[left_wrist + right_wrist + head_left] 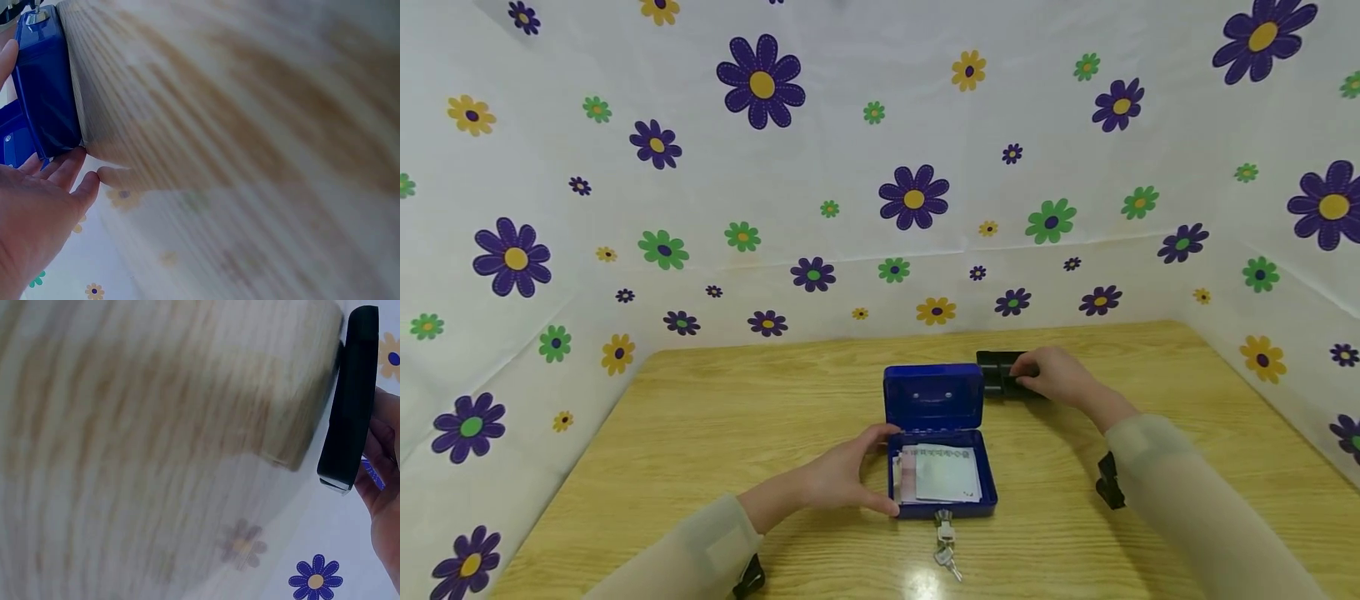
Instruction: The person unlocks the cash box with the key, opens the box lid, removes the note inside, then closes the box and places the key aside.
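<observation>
A blue cash box (988,496) stands on the table with its lid (933,396) raised. Banknotes (947,473) lie inside it. From its front lock hang keys (947,533) on a ring. My left hand (842,475) grips the box's left side, thumb at the front corner and fingers toward the back. In the left wrist view the fingers meet the box's corner. Behind the box on the right, my right hand (1060,375) holds a black compartment tray (991,371) from above. The right wrist view shows the tray edge-on, with its upper side and the fingertips partly hidden.
The wooden table (737,417) ends at a white flowered cloth (850,150) at the back and both sides. Black straps (1108,482) show under both sleeves. The raised lid stands close beside the black tray.
</observation>
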Available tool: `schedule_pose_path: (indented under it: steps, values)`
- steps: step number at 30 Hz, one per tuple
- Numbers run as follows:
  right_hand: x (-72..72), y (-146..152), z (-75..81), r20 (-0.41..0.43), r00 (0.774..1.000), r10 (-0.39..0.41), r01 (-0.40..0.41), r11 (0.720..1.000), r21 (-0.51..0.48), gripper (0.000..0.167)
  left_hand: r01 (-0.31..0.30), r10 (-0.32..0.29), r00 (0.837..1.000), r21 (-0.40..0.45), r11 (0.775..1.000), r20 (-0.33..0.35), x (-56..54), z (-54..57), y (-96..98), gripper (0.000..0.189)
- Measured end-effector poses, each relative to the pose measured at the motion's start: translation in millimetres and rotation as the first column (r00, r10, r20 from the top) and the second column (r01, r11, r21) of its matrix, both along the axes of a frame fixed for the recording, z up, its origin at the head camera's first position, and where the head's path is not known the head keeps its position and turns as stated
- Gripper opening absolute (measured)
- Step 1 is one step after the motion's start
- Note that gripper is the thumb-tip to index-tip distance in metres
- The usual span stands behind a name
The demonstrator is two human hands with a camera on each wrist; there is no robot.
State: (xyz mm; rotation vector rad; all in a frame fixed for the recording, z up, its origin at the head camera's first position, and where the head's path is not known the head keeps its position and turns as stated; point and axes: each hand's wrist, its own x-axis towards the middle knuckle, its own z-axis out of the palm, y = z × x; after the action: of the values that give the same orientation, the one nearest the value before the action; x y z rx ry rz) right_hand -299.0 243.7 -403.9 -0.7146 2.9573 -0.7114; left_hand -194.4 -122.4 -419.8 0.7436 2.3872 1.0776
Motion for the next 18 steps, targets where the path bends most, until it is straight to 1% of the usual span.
schedule_pose_path:
  steps: [4,10,14,18]
  values:
    - [-3.7,-1.7,-2.5,0.009,1.000,-0.016,0.016,1.000,0.002,0.013,0.002,-0.002,1.000,-0.007,1.000,-0.007,0.0,0.7,1.2,0.094]
    - [-6.0,-5.2,-4.1,0.003,1.000,-0.007,0.007,1.000,-0.007,0.012,0.003,-0.003,1.000,-0.004,1.000,-0.004,-0.1,0.1,0.3,0.095]
    - [-2.1,-5.7,-2.7,0.005,1.000,-0.025,0.025,0.999,-0.025,0.014,0.005,-0.005,1.000,-0.001,1.000,0.000,0.1,0.3,0.3,0.094]
    - [5.3,-4.0,1.8,-0.012,0.999,-0.041,0.040,0.995,-0.087,0.015,0.006,-0.006,1.000,0.000,1.000,-0.001,0.2,0.3,0.4,0.094]
